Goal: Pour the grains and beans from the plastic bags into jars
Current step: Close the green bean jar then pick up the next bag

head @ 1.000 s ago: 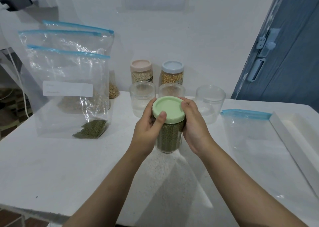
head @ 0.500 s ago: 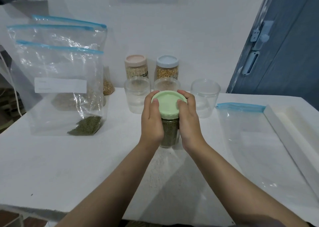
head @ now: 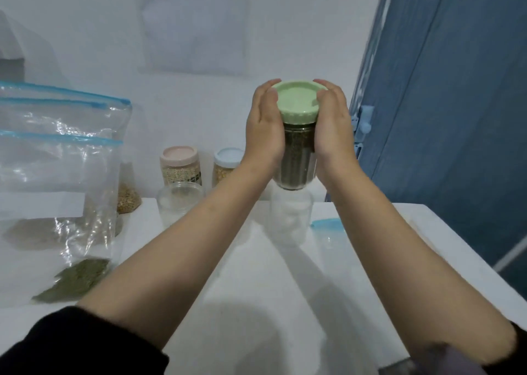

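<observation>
Jar (head: 296,157), full and green-lidded, is held in the air above the table (head: 256,289), left hand (head: 263,129) and right hand (head: 332,129) cupping its sides. Likely heavy, rigid and smooth, so gripping the body below the lid (head: 298,100) seems safest.

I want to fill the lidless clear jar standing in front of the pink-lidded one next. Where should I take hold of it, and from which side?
Grip the empty clear jar round its straight wall, below the open rim, probably coming from the front with the left hand. The pink-lidded jar stands close behind it and the bags crowd its left.
</observation>
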`<action>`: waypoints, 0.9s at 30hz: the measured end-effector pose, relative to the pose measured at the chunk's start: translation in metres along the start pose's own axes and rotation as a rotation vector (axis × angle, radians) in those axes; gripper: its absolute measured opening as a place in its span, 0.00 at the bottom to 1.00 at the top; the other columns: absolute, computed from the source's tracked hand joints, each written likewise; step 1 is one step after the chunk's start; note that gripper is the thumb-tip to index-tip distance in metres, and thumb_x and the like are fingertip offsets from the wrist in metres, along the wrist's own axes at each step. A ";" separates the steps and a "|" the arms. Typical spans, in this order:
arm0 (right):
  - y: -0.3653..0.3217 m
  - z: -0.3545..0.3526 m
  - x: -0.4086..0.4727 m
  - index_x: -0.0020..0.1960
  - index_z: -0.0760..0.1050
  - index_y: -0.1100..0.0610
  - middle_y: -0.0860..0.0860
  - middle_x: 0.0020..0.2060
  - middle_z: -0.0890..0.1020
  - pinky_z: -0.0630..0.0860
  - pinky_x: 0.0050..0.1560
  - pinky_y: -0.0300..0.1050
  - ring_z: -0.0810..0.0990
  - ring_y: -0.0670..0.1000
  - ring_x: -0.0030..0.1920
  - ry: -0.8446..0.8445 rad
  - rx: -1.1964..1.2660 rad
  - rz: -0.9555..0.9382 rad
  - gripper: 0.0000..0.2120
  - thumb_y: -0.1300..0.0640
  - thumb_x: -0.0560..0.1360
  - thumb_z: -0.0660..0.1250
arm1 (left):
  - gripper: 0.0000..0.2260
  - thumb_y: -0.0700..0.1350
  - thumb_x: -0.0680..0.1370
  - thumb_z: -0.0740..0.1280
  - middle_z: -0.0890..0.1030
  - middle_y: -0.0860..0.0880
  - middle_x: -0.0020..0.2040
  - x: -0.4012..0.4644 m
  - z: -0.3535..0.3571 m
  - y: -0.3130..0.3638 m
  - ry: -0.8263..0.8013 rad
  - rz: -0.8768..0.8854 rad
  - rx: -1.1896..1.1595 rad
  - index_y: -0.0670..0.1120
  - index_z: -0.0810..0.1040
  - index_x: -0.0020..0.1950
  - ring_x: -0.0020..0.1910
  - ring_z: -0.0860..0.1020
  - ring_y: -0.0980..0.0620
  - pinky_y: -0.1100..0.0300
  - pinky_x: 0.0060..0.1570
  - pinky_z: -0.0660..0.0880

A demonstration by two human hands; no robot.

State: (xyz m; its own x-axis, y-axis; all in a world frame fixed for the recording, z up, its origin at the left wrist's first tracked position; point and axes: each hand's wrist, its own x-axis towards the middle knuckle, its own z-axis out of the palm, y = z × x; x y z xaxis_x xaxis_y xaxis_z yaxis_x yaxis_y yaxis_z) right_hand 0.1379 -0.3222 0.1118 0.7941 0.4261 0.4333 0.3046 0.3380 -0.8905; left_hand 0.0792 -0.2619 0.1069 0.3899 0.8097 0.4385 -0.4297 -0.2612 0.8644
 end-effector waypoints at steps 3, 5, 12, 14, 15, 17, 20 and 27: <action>0.001 0.001 0.038 0.64 0.74 0.51 0.43 0.49 0.78 0.76 0.50 0.41 0.77 0.43 0.49 0.006 0.000 -0.021 0.14 0.56 0.82 0.54 | 0.12 0.46 0.84 0.53 0.78 0.53 0.54 0.034 0.019 -0.009 -0.028 0.016 -0.010 0.51 0.75 0.62 0.56 0.77 0.53 0.56 0.59 0.75; 0.013 0.002 0.059 0.63 0.74 0.51 0.44 0.49 0.78 0.76 0.51 0.43 0.77 0.44 0.50 -0.011 0.011 -0.011 0.14 0.56 0.82 0.54 | 0.13 0.45 0.84 0.53 0.78 0.53 0.54 0.054 0.026 -0.022 -0.045 0.018 0.002 0.50 0.74 0.63 0.55 0.77 0.53 0.58 0.57 0.75; 0.095 0.004 0.105 0.65 0.73 0.58 0.47 0.49 0.77 0.73 0.41 0.29 0.76 0.43 0.47 -0.099 -0.040 0.055 0.14 0.59 0.82 0.55 | 0.14 0.44 0.85 0.52 0.77 0.53 0.54 0.091 0.027 -0.108 -0.058 -0.049 0.110 0.47 0.70 0.68 0.55 0.75 0.53 0.62 0.56 0.71; 0.121 0.001 0.110 0.64 0.73 0.55 0.48 0.51 0.78 0.73 0.44 0.32 0.76 0.43 0.48 -0.130 -0.050 0.092 0.15 0.55 0.80 0.56 | 0.14 0.46 0.85 0.52 0.77 0.53 0.54 0.096 0.025 -0.137 -0.073 -0.087 0.161 0.49 0.70 0.68 0.55 0.76 0.53 0.61 0.55 0.71; 0.132 0.000 0.112 0.63 0.73 0.53 0.48 0.51 0.78 0.73 0.45 0.35 0.76 0.44 0.49 -0.147 -0.058 0.119 0.14 0.54 0.80 0.55 | 0.15 0.50 0.83 0.52 0.77 0.52 0.55 0.098 0.023 -0.149 -0.082 -0.109 0.188 0.51 0.70 0.67 0.56 0.76 0.52 0.59 0.56 0.72; 0.153 -0.002 0.112 0.62 0.72 0.52 0.49 0.51 0.77 0.73 0.46 0.39 0.76 0.46 0.50 -0.187 -0.081 0.184 0.13 0.55 0.81 0.55 | 0.17 0.55 0.80 0.51 0.78 0.52 0.57 0.098 0.017 -0.172 -0.106 -0.152 0.262 0.55 0.70 0.66 0.58 0.76 0.51 0.56 0.58 0.72; 0.179 -0.009 0.106 0.62 0.71 0.51 0.52 0.53 0.77 0.72 0.46 0.42 0.75 0.48 0.50 -0.229 -0.117 0.248 0.13 0.56 0.81 0.54 | 0.15 0.48 0.84 0.51 0.77 0.49 0.58 0.094 0.010 -0.199 -0.145 -0.216 0.302 0.51 0.69 0.67 0.57 0.75 0.50 0.58 0.55 0.71; 0.204 -0.017 0.098 0.65 0.70 0.51 0.52 0.53 0.77 0.74 0.46 0.42 0.76 0.49 0.49 -0.270 -0.125 0.372 0.15 0.60 0.82 0.51 | 0.16 0.46 0.84 0.51 0.71 0.47 0.62 0.085 0.003 -0.219 -0.159 -0.303 0.391 0.49 0.69 0.69 0.62 0.72 0.48 0.55 0.65 0.68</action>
State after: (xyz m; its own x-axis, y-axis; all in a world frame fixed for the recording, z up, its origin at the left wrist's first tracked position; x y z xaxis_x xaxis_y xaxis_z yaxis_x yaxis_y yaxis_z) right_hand 0.2865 -0.2258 -0.0298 0.7010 0.7077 0.0878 0.0999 0.0245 -0.9947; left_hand 0.2095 -0.1373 -0.0444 0.5817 0.7976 0.1595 0.0466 -0.2284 0.9724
